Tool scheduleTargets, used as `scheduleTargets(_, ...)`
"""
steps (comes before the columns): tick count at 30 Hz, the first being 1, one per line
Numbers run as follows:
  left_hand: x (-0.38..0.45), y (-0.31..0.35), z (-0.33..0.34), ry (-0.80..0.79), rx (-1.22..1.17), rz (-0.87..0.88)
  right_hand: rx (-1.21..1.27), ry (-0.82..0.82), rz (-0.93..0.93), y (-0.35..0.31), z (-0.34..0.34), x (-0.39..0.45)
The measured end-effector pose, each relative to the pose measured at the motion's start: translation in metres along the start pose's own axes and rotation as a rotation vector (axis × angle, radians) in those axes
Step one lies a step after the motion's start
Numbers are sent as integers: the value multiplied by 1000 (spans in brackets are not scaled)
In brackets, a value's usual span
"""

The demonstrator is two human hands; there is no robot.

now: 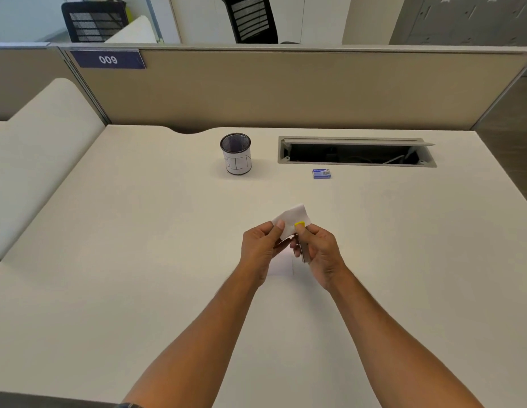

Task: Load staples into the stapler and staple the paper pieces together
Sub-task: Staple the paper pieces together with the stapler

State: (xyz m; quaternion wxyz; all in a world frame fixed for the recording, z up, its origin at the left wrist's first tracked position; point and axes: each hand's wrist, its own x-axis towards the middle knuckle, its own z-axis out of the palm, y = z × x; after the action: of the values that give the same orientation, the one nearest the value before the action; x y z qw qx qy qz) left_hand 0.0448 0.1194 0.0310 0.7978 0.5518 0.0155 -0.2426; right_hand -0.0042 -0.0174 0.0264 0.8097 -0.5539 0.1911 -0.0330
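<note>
Left hand (pixel 260 244) pinches paper (pixel 291 220), right hand (pixel 318 251) grips seemingly a stapler (pixel 303 245) above cream desk (pixel 138 231).

The right hand (pixel 318 254) is hiding most of the stapler (pixel 303 248), only its yellow tip is peeking out beside the paper (pixel 294 217), and the blue box (pixel 321 173) beyond the paper is looking too small to read.

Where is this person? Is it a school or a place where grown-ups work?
It looks like an office where grown-ups work. The desk has a cubicle divider behind it with a number sign reading 009, and black office chairs stand beyond. A mesh pen cup sits on the desk.
</note>
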Motion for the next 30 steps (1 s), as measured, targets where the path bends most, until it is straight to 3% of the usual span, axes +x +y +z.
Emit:
scheduleTargets(13,-1,4,-4,5,167,-9,-98,70,-3,7,-1,4)
scheduleTargets(20,8,8,1,1,75,-43,149,-4,17,0,-4,4)
scheduleTargets(30,13,2,9,45,138,1,160,3,27,-2,-16,7)
